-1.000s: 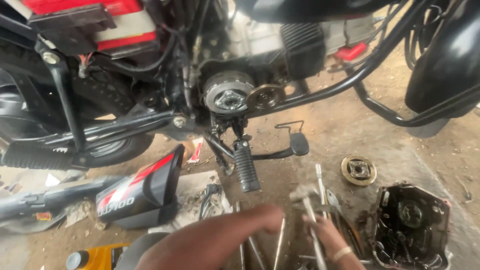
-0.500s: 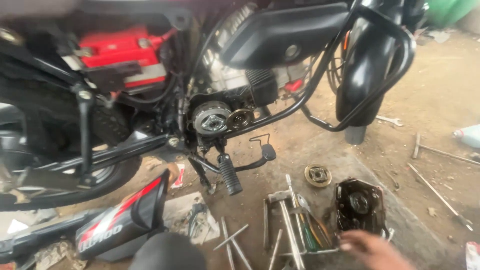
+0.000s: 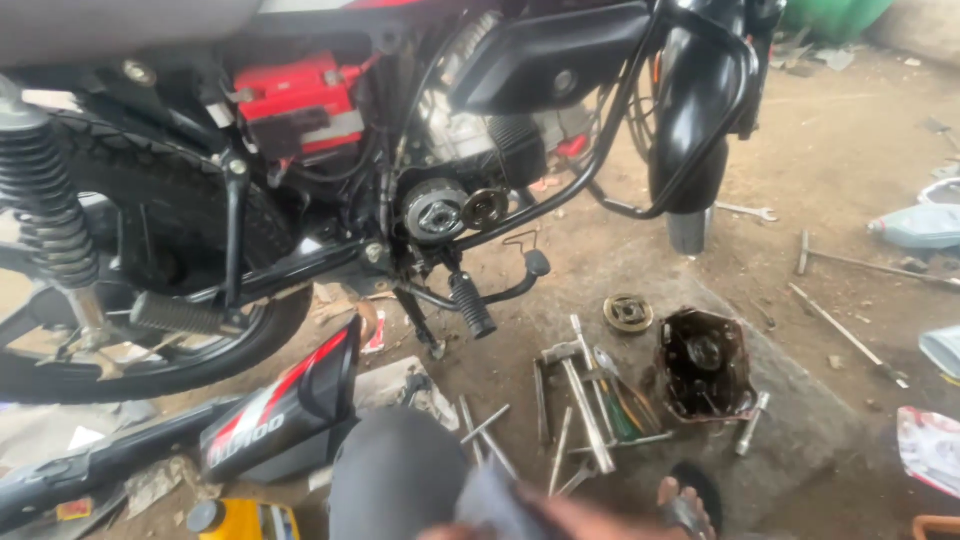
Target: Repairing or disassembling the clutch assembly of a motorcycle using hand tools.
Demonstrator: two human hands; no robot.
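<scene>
A motorcycle stands on the dirt with its clutch (image 3: 434, 212) exposed on the engine side. The removed engine cover (image 3: 703, 365) lies open on the ground, and a round clutch part (image 3: 628, 313) lies just beyond it. Several spanners and rods (image 3: 585, 400) lie spread in front of my knee (image 3: 400, 470). A blurred strip of a hand (image 3: 575, 522), probably my right hand, shows at the bottom edge next to a grey, cloth-like shape (image 3: 490, 500). Whether it holds that shape is unclear. My left hand is out of view. My sandalled foot (image 3: 690, 500) rests near the tools.
A black and red side panel (image 3: 285, 410) lies at lower left beside a yellow container (image 3: 245, 520). The rear wheel (image 3: 150, 340) and footpeg (image 3: 472, 305) stand close by. Long rods (image 3: 845, 335), a spanner (image 3: 748, 211) and plastic bags (image 3: 920, 225) lie on the right.
The view has lifted and pulled back from the tools. My hand, which reached over the tools and then toward the engine cover, has drawn back to the bottom edge.
</scene>
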